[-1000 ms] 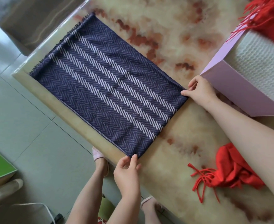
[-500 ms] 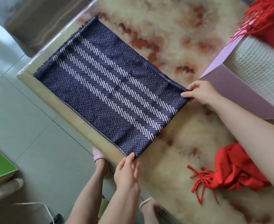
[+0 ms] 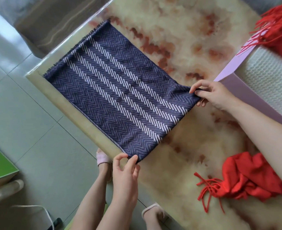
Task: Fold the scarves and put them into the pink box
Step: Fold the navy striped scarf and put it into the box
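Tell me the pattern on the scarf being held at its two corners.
Navy scarf with a herringbone zigzag weave and bands of white chevrons, clearest in the head view.

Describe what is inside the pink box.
Inside the pink box lies a white knitted scarf, with a red fringed scarf beyond it. Anything underneath them is hidden.

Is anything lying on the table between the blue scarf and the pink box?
Nothing visible does. Only bare table separates the blue scarf from the pink box, beside the right hand. The red scarf lies off to the side.
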`<action>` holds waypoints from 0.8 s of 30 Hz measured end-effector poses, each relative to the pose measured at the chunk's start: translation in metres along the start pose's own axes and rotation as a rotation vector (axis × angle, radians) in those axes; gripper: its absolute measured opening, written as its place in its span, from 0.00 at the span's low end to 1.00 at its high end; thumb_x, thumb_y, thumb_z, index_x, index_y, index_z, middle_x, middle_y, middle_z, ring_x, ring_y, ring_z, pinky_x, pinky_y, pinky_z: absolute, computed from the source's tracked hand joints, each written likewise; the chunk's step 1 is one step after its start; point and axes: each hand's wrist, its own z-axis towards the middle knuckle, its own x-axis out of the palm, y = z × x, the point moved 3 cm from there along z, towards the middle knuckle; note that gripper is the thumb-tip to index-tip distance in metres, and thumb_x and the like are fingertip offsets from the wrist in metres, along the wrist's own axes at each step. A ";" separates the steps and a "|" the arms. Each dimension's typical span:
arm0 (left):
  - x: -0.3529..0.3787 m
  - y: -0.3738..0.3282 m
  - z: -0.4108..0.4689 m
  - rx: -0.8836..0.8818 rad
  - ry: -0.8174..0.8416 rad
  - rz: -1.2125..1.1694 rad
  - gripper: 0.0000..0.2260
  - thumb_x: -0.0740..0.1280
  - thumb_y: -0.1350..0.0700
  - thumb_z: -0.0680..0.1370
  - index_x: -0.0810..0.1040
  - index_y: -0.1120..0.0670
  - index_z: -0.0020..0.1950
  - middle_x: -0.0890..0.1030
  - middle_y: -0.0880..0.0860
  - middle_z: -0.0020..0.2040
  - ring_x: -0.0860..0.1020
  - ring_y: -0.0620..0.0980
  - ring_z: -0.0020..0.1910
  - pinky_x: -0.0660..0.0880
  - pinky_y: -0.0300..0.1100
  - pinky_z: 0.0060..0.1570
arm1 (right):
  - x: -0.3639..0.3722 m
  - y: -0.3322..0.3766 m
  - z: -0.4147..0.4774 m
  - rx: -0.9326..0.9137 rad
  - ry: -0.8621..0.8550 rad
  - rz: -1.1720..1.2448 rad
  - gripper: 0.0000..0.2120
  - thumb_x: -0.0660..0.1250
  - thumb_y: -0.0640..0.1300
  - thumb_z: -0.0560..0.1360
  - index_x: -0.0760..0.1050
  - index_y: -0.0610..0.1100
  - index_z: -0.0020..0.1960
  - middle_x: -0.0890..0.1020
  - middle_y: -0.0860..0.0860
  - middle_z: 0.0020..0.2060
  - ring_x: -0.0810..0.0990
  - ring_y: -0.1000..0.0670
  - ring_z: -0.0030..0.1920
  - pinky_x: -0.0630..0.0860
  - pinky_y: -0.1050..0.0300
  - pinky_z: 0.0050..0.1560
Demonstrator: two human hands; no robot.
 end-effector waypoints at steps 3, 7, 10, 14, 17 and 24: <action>0.001 -0.016 0.003 0.058 0.082 0.049 0.13 0.62 0.69 0.77 0.77 0.51 0.47 0.79 0.48 0.38 0.76 0.42 0.39 0.74 0.28 0.37 | -0.003 0.016 0.006 0.020 0.052 -0.062 0.21 0.53 0.26 0.74 0.80 0.44 0.42 0.79 0.45 0.36 0.75 0.58 0.25 0.73 0.69 0.29; -0.004 -0.049 0.011 0.104 0.124 0.004 0.13 0.61 0.67 0.78 0.80 0.54 0.56 0.82 0.52 0.51 0.78 0.44 0.46 0.77 0.30 0.43 | -0.004 0.038 0.026 0.009 0.164 -0.217 0.25 0.56 0.28 0.67 0.82 0.49 0.51 0.78 0.45 0.35 0.69 0.51 0.31 0.68 0.62 0.33; -0.006 -0.071 0.026 0.111 0.072 -0.036 0.11 0.61 0.67 0.78 0.81 0.56 0.53 0.77 0.59 0.62 0.79 0.48 0.52 0.77 0.31 0.42 | 0.006 0.064 0.046 -0.068 0.177 -0.300 0.24 0.65 0.25 0.68 0.82 0.53 0.46 0.80 0.46 0.33 0.71 0.51 0.34 0.68 0.61 0.37; -0.002 -0.108 0.046 0.094 0.043 -0.140 0.10 0.62 0.66 0.78 0.80 0.61 0.56 0.81 0.58 0.56 0.80 0.51 0.54 0.79 0.36 0.45 | 0.026 0.108 0.081 -0.151 -0.051 -0.326 0.14 0.72 0.33 0.68 0.81 0.51 0.44 0.77 0.57 0.38 0.70 0.59 0.41 0.63 0.74 0.38; 0.001 -0.148 0.066 0.185 0.064 -0.075 0.15 0.66 0.67 0.75 0.77 0.59 0.61 0.84 0.53 0.49 0.82 0.45 0.50 0.77 0.33 0.50 | 0.046 0.140 0.113 -0.173 -0.165 -0.354 0.12 0.76 0.43 0.66 0.81 0.52 0.47 0.73 0.50 0.49 0.67 0.48 0.58 0.59 0.77 0.54; -0.004 -0.212 0.124 0.478 -0.159 0.318 0.06 0.70 0.64 0.73 0.81 0.56 0.49 0.82 0.53 0.42 0.80 0.45 0.42 0.75 0.29 0.43 | 0.089 0.151 0.225 -0.144 -0.143 -0.226 0.16 0.72 0.66 0.51 0.78 0.66 0.38 0.82 0.40 0.47 0.78 0.42 0.55 0.74 0.43 0.59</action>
